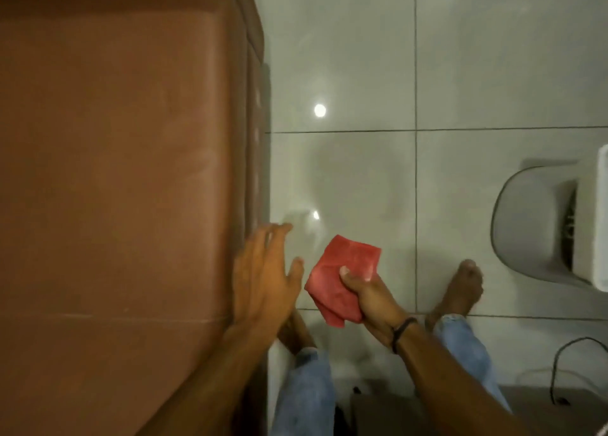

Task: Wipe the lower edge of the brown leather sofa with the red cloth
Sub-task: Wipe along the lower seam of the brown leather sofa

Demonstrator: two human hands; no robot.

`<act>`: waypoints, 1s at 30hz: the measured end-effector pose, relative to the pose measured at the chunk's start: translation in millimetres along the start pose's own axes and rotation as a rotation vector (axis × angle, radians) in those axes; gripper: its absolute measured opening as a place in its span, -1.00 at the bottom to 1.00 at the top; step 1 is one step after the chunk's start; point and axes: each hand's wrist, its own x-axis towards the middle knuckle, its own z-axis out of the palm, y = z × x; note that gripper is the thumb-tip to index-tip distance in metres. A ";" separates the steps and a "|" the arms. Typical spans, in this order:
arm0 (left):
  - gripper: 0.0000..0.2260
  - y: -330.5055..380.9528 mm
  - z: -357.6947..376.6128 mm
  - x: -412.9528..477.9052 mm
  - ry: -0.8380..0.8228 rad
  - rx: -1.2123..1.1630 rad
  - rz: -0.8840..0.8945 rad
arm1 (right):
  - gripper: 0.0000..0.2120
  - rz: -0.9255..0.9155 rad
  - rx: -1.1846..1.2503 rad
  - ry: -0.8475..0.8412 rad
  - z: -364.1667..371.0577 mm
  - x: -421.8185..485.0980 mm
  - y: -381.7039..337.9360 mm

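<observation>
The brown leather sofa [115, 172] fills the left half of the view, seen from above; its front edge [256, 139] runs down the frame beside the tiled floor. My right hand [371, 299] grips a folded red cloth [342, 274] in the air above the floor, just right of the sofa's edge. My left hand [263, 274] hovers open with fingers spread, over the sofa's front edge and left of the cloth. The cloth touches neither the sofa nor my left hand. The sofa's lower edge near the floor is mostly hidden from this angle.
Glossy grey floor tiles [345, 73] stretch to the right of the sofa. My bare feet [460, 287] and jeans legs stand below the hands. A grey-and-white object [539, 225] sits at the right edge, and a black cable [566, 363] loops at lower right.
</observation>
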 end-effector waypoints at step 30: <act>-0.39 -122.5 7.6 32.6 0.224 0.500 0.170 | -0.54 0.180 -1.192 0.639 -7.6 172.4 159.4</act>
